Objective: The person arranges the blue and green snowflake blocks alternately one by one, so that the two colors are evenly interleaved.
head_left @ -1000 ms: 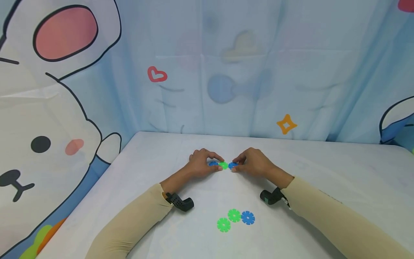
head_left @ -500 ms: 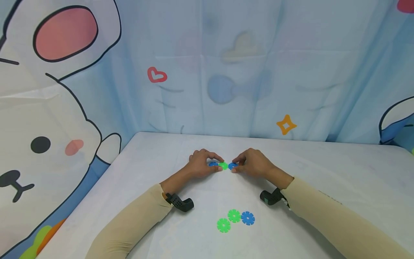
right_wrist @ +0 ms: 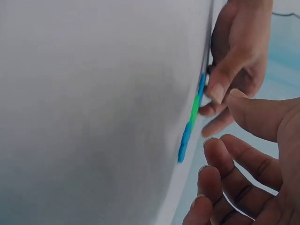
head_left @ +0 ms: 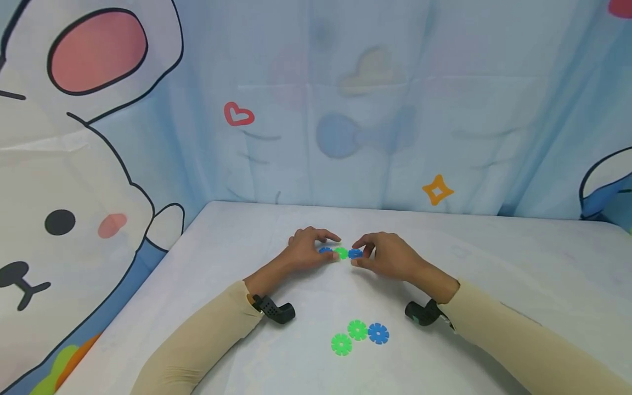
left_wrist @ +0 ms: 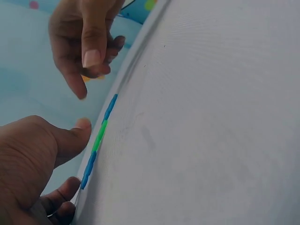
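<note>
Head view: left hand (head_left: 307, 250), right hand (head_left: 393, 257) flank three discs (head_left: 341, 253)

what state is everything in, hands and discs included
Bare left hand: open, beside the disc row
Bare right hand: open, thumb and fingers apart
Row of blue, green and blue notched plastic discs: flat, end to end; interlocking unclear
Two notched green plastic discs: flat, ungripped
Separate notched blue plastic disc: flat, ungripped
Black wrist cameras: strapped on
Light-blue printed curtain: hanging, creased
</note>
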A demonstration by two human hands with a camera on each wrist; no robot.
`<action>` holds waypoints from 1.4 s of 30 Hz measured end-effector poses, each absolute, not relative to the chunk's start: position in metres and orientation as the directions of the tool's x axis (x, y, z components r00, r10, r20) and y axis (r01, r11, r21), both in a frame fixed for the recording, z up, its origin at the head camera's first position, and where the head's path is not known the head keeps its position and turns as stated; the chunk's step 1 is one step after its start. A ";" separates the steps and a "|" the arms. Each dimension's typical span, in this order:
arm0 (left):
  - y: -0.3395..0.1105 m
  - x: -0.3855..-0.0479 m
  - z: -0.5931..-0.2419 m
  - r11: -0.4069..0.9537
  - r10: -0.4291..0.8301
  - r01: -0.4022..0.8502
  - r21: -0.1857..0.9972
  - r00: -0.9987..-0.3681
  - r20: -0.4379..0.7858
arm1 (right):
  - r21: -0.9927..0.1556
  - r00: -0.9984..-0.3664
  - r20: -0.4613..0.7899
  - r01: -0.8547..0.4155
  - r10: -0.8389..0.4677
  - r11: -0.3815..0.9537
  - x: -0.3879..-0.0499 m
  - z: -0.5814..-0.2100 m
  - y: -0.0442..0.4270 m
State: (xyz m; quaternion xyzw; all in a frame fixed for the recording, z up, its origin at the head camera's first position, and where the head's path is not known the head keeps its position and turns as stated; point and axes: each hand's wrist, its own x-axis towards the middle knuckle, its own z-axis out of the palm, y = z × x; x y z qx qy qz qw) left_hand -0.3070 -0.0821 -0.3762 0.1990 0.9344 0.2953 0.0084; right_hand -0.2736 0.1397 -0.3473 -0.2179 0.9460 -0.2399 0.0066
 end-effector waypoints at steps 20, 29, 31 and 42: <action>-0.061 -0.304 -0.372 0.777 0.359 0.347 0.526 -0.930 0.083 | -0.532 -0.797 -0.020 -0.503 -0.604 0.681 -0.182 -0.345 0.145; -0.054 -0.302 -0.376 0.790 0.345 0.335 0.513 -0.935 0.080 | -0.520 -0.781 0.004 -0.536 -0.625 0.665 -0.175 -0.351 0.144; -0.053 -0.302 -0.376 0.791 0.341 0.335 0.512 -0.936 0.087 | -0.516 -0.775 0.014 -0.547 -0.631 0.660 -0.176 -0.352 0.144; -0.052 -0.302 -0.380 0.793 0.325 0.327 0.514 -0.941 0.096 | -0.485 -0.772 0.010 -0.560 -0.636 0.672 -0.174 -0.354 0.142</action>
